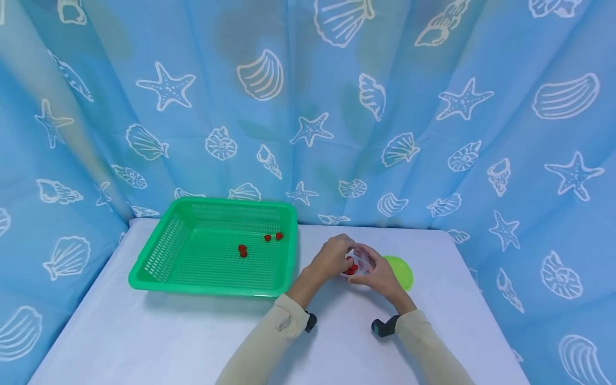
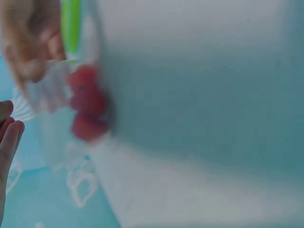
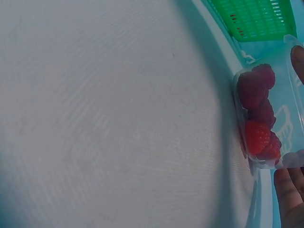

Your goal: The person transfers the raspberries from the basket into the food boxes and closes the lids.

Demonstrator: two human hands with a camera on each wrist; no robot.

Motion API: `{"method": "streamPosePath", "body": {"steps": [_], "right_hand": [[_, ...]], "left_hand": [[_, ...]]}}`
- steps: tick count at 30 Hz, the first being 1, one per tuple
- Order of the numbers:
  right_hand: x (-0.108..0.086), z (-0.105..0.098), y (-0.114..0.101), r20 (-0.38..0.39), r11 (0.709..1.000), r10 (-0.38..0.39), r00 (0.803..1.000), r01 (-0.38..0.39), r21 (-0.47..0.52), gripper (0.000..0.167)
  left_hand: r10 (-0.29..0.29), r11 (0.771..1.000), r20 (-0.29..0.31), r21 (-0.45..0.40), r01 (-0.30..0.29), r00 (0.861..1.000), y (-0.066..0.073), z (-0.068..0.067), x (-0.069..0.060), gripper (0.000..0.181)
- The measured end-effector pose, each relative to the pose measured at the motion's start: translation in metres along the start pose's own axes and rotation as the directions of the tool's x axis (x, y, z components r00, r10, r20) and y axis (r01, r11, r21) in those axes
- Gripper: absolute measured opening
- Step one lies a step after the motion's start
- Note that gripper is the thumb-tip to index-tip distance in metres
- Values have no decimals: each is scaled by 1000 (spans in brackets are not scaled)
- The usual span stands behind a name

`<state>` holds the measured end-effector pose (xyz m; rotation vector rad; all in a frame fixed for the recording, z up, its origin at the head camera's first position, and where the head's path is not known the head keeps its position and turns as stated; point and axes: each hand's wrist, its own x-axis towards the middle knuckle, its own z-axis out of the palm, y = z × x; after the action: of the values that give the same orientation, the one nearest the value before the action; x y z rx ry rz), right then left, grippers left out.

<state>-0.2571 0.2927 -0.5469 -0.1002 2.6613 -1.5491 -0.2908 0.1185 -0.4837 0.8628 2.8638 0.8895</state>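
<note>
A clear plastic container (image 3: 289, 102) with several red raspberries (image 3: 257, 137) in it is on the white table. My right hand (image 1: 382, 275) grips the container, thumb (image 3: 298, 61) on one side and fingers (image 3: 287, 190) on the other. Over its left side is my left hand (image 1: 332, 258), the fingers close to the raspberries (image 1: 352, 267). In the left wrist view the left fingertips (image 2: 16, 128) come together at the left edge; whether a raspberry is between them is not visible. Beside the right hand lies a bright green lid (image 1: 402, 271).
To the left stands a green slotted basket (image 1: 212, 292) with several raspberries (image 1: 243, 251) scattered on its bottom. A blue shell-patterned curtain (image 1: 308, 160) hangs behind the white table (image 1: 192, 337). Both forearms cross the table's front part.
</note>
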Motion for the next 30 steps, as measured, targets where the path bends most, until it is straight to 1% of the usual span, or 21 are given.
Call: {"method": "streamPosePath", "body": {"steps": [2, 4, 6, 9, 11, 13, 14, 16, 18, 21, 23, 24, 26, 27, 29, 30], "right_hand": [[-2, 0, 1, -4, 1000, 18, 1000, -19, -15, 99], [-3, 1, 0, 1, 1000, 25, 1000, -25, -3, 100], [-4, 1, 0, 13, 1000, 16, 1000, -16, 6, 102], [-4, 1, 1, 18, 1000, 3, 1000, -3, 13, 105], [-3, 1, 2, 19, 1000, -9, 1000, 9, 3, 105], [-1, 1, 2, 15, 1000, -20, 1000, 20, 4, 106], [1, 1, 1, 18, 1000, -27, 999, 27, 4, 106], [3, 1, -1, 28, 999, -35, 999, 35, 12, 105], [4, 1, -2, 33, 999, -30, 999, 29, 18, 106], [4, 0, -2, 44, 999, -29, 999, 28, 26, 105], [4, 0, -1, 44, 999, -30, 999, 29, 28, 105], [5, 0, -1, 45, 999, -32, 998, 31, 28, 105], [5, 0, 0, 48, 999, -36, 998, 35, 27, 104], [5, 0, 1, 45, 999, -31, 999, 29, 24, 104], [4, 0, 1, 45, 999, -30, 999, 29, 16, 104], [4, 0, 1, 45, 1000, -30, 999, 30, 11, 103]], "left_hand": [[-11, 1000, -22, -24, 10, 1000, 4, -8, -4, 36], [-13, 998, -35, -62, 10, 999, 6, -17, -8, 37], [-19, 992, -33, -126, 14, 999, 7, -28, -14, 37], [-5, 969, -30, -249, -3, 1000, 8, -48, -25, 37], [26, 941, -34, -337, -36, 999, 6, -64, -32, 35], [64, 900, -44, -430, -77, 997, 1, -80, -39, 32], [76, 878, -44, -470, -88, 996, -3, -88, -42, 30], [81, 833, -33, -546, -86, 996, -13, -103, -47, 26], [59, 795, -12, -605, -54, 998, -25, -115, -51, 23], [-11, 765, 14, -644, 18, 1000, -46, -130, -55, 22], [-74, 740, 28, -669, 74, 997, -60, -139, -56, 22], [-103, 723, 34, -684, 98, 994, -68, -143, -56, 23], [-165, 644, 64, -749, 157, 984, -82, -151, -56, 26], [-190, 589, 86, -787, 184, 978, -89, -154, -55, 28], [-227, 461, 143, -856, 236, 963, -104, -159, -53, 34], [-242, 392, 173, -882, 260, 955, -111, -161, -52, 37]]}}
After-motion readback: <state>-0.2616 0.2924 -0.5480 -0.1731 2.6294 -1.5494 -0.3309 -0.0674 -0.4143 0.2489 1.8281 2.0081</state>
